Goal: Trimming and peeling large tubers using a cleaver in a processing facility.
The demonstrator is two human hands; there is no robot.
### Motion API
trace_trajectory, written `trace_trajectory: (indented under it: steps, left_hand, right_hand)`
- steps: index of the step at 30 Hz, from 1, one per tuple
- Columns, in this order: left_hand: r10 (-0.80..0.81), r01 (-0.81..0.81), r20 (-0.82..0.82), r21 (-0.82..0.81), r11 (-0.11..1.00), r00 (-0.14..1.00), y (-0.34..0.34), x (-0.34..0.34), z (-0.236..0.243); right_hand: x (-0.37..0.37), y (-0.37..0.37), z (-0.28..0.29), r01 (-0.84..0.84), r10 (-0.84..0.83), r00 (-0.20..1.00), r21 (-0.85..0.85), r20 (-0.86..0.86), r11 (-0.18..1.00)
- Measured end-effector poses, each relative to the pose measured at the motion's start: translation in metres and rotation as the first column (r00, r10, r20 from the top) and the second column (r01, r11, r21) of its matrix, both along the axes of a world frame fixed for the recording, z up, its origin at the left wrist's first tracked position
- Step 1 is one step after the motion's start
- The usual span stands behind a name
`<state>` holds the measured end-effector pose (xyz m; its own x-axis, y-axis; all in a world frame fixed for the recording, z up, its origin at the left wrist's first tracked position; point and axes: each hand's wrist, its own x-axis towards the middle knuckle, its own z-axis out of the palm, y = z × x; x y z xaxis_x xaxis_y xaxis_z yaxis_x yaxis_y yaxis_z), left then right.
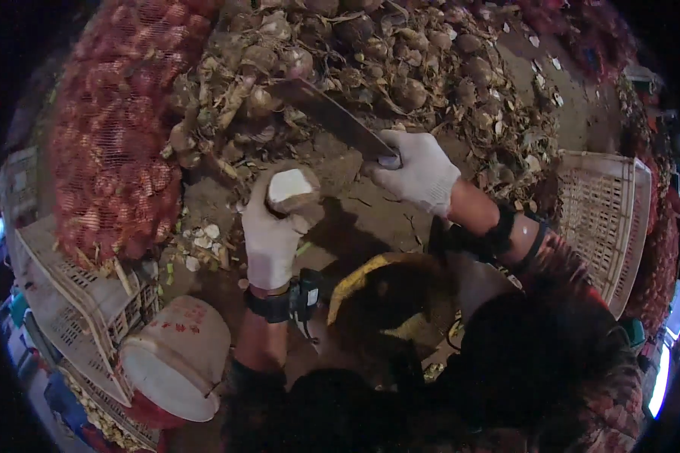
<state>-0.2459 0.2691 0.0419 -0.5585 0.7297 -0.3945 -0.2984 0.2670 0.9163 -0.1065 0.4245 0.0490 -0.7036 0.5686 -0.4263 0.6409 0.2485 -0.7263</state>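
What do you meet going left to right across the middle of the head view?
Red mesh sack → left hand holding a cut root → knife → right hand gripping the knife → white plastic crate.

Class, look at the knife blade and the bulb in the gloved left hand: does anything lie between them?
Nothing visible does. The right hand holds the knife raised above the bulb gripped in the left hand. Only open air over the dirt separates blade and cut face.
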Motion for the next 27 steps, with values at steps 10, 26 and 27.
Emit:
trace_trajectory:
  steps: [10,26,27]
  left_hand:
    - [-0.706,0.711,0.148,0.026,0.702,0.692,-0.018,0.026,0.012]
    - [-0.419,0.176,-0.907,-0.42,0.89,-0.047,0.078,-0.054,-0.014]
    - [-0.395,0.199,-0.915,-0.372,0.907,0.089,0.069,-0.045,-0.008]
  right_hand:
    - [0.036,-0.001,-0.056,-0.252,0.238,0.958,0.077,0.158,0.965]
    - [0.029,0.02,-0.015,0.158,-0.158,0.987,-0.008,-0.001,0.987]
    - [0.029,0.02,-0.018,0.121,-0.116,0.99,0.049,-0.085,0.991]
